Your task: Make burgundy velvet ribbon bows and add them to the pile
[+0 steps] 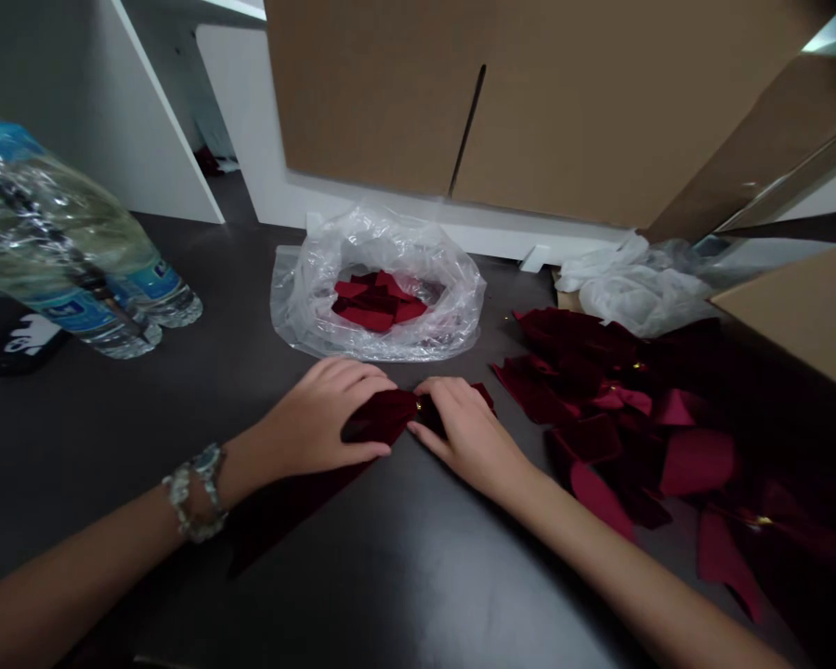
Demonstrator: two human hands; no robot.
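Note:
A dark red velvet bow [391, 415] with a small gold piece at its middle lies on the dark table between my hands. My left hand [327, 413] curls over its left loop, thumb below and fingers above. Around the right part of the bow close the fingers of my right hand [468, 429], close to the gold piece. One long ribbon tail [285, 516] runs down to the left beneath my left forearm. Just beyond my hands stands an open clear plastic bag [452, 321] with dark red velvet pieces [378, 302] inside.
A heap of red velvet bows [599, 437] covers the table's right side. Crumpled plastic [641, 288] lies behind it. Wrapped water bottles [76, 242] stand at the left, beside a black item [20, 344]. Large cardboard [529, 111] rises at the back.

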